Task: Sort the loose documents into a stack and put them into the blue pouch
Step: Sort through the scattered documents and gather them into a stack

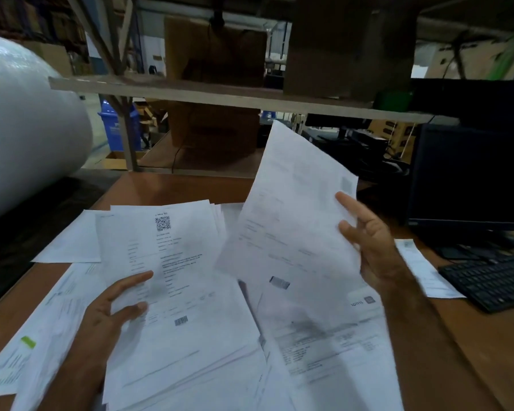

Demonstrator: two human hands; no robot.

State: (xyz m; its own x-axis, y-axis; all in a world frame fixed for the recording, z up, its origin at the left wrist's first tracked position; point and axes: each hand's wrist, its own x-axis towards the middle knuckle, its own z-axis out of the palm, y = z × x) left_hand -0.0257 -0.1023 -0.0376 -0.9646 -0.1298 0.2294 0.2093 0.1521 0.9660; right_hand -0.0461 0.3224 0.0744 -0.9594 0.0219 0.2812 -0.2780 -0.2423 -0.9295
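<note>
Well, the biggest thing around is the bubble-wrap roll [21, 120] lying on its side at the left, its rounded end bulging toward the wooden desk [472, 351]. Over the desk's far edge runs a plank shelf [220, 93] carrying brown cardboard boxes [214, 48], and a dark monitor [469, 176] stands at the right with a black keyboard [493, 280] in front of it. A blue bin [113, 126] shows on the floor beyond the shelf legs.

Loose documents [324, 336] cover most of the desk, overlapping at odd angles, one slip lying beside the keyboard. The left hand [110, 310] grips a stack of sheets [175, 277] by its left edge, thumb on top, the long axis running away from the person and the QR code at the far end. The right hand [368, 241] pinches a single sheet [294, 203] at its right edge, thumb in front with the fingers behind; that sheet is lifted off the desk, tilted, its long axis rising up and to the left, top corner overlapping the shelf edge. No pouch is in view that I can make out.
</note>
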